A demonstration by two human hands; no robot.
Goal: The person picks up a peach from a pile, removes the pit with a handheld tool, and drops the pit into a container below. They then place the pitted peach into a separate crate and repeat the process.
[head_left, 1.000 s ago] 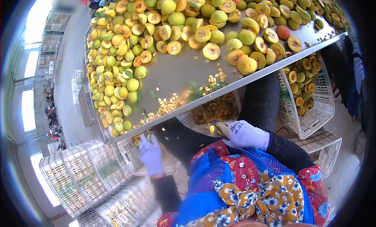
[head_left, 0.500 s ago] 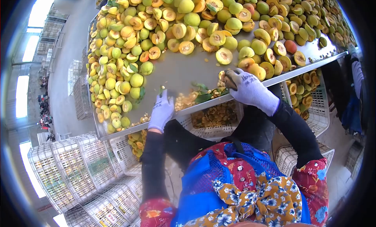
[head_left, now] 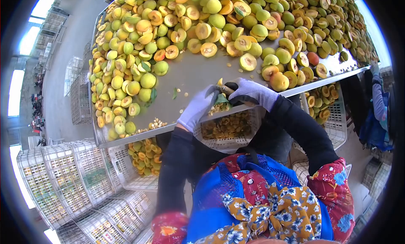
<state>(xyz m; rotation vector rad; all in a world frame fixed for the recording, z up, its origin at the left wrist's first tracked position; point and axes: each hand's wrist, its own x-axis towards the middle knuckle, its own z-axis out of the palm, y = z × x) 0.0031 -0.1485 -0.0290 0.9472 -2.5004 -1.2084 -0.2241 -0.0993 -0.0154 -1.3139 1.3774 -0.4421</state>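
My left hand (head_left: 197, 106) and my right hand (head_left: 255, 91), both in lilac gloves, meet above the front edge of the metal table (head_left: 190, 75). Their fingers are curled in toward each other. At the fingertips a small yellow fruit piece (head_left: 220, 81) pokes up; the rest of what they grip is hidden. Green leaves (head_left: 221, 99) lie just beneath the fingers. Yellow-green fruit halves (head_left: 247, 62), some with the pit showing, spread behind and beside my hands. Pale pits (head_left: 158, 123) lie along the edge to the left.
Under the table edge stands a white crate (head_left: 232, 146) with cut fruit, and another crate (head_left: 337, 132) is on the right. Stacked crates (head_left: 63, 180) fill the lower left. At the far right a co-worker's sleeve (head_left: 377, 96) reaches to the table.
My left hand has moved right, from the bare metal to my right hand. My right hand has shifted slightly left and down. The scraps at the edge are now mostly covered.
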